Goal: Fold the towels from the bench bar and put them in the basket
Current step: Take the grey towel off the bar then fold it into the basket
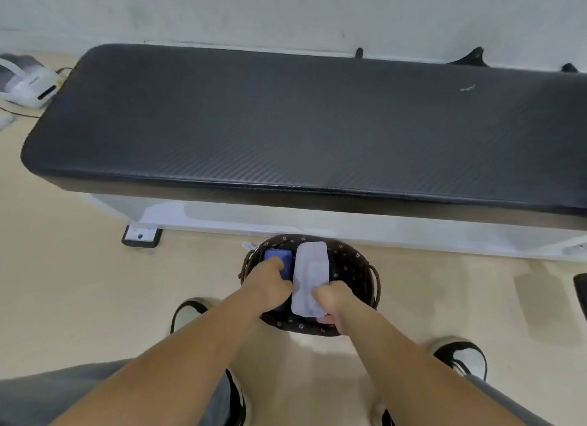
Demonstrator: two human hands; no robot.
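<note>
Dark woven basket with a flower-print lining is sitting on the pale floor, just in front of the near edge of the black padded bench. Two folded towels are lying inside it, side by side and touching. The blue towel is lying against the basket's left wall. The white towel is running down the basket's middle, from the far rim to the near rim.

The left hand is reaching into the basket's left side, its fingers curling down over the blue towel and grasping it. The right hand is clenching the near end of the white towel at the basket's near rim (a pinkish patch just below this hand is too small to identify). Both forearms are extending down from the bottom of the view.

A white bench foot is resting on the floor to the left of the basket. Two shoes are showing either side of the forearms: the left shoe and the right shoe. A white device is lying on the floor beyond the bench's left end.
</note>
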